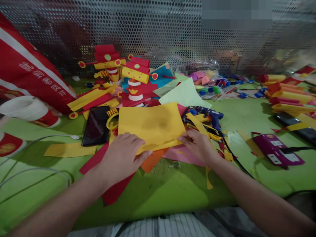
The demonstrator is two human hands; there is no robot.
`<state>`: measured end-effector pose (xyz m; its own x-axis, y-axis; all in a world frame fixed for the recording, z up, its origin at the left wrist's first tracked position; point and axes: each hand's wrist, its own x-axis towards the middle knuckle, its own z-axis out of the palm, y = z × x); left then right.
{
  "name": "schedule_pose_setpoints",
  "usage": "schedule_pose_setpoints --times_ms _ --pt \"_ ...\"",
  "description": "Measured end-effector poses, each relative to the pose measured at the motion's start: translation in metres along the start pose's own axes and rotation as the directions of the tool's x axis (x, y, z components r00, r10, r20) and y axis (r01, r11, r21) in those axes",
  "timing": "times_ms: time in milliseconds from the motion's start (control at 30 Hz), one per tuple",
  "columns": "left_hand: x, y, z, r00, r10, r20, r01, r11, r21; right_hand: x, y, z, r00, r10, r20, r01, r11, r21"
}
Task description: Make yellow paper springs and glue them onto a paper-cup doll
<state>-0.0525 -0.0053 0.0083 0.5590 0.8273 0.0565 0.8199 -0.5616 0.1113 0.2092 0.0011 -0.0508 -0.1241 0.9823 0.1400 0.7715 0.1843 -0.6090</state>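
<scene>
A yellow paper sheet (153, 123) lies over other coloured papers, its near edge folded or curled up in a narrow strip. My left hand (123, 154) holds the sheet's near left part, thumb at the edge and fingers on top. At the near right corner, my right hand (196, 141) pinches the edge between thumb and fingers. Beneath the sheet, red paper (117, 191), orange paper (153, 161) and pink paper (184, 155) stick out toward me.
Behind stand two paper-cup figures (135, 89) with red hats. A black phone (95, 126) lies left, a blue glue gun (214, 117) right, and a purple power strip (278, 149) farther right. White cups (22, 107) and a cable (49, 136) are at the left.
</scene>
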Motion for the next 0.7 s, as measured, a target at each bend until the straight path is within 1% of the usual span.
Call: schedule_pose_setpoints --times_ms 67,133,233,367,433,500,600,700 --pt "0.001 0.008 0.011 0.995 -0.011 0.099 0.009 1.000 0.017 0.000 -0.001 0.000 1.000 -0.009 0.005 0.009 1.000 -0.012" --pt "0.002 0.008 0.019 0.987 -0.027 0.159 0.022 0.999 0.033 -0.001 -0.003 -0.001 0.999 -0.039 0.009 0.039 0.999 -0.036" --pt "0.001 0.002 0.025 0.983 -0.013 0.183 0.004 0.999 0.047 -0.001 -0.006 -0.001 0.994 -0.105 0.032 0.108 0.989 -0.104" --pt "0.000 -0.001 0.026 0.970 -0.084 0.230 0.066 0.994 0.085 -0.002 -0.005 0.000 0.986 -0.155 0.058 0.164 0.961 -0.223" --pt "0.002 -0.001 0.027 0.959 -0.116 0.257 0.094 0.991 0.097 -0.003 -0.004 0.000 0.987 -0.144 0.071 0.159 0.946 -0.281" --pt "0.004 -0.001 0.027 0.953 -0.124 0.275 0.099 0.990 0.104 -0.004 -0.004 0.000 0.990 -0.111 0.090 0.134 0.935 -0.329" --pt "0.007 -0.002 0.028 0.946 -0.123 0.298 0.092 0.989 0.116 -0.005 -0.004 0.001 0.990 -0.079 0.121 0.118 0.923 -0.366" --pt "0.010 -0.003 0.027 0.935 -0.140 0.327 0.098 0.985 0.140 -0.005 -0.005 0.001 0.990 -0.062 0.127 0.108 0.911 -0.399"
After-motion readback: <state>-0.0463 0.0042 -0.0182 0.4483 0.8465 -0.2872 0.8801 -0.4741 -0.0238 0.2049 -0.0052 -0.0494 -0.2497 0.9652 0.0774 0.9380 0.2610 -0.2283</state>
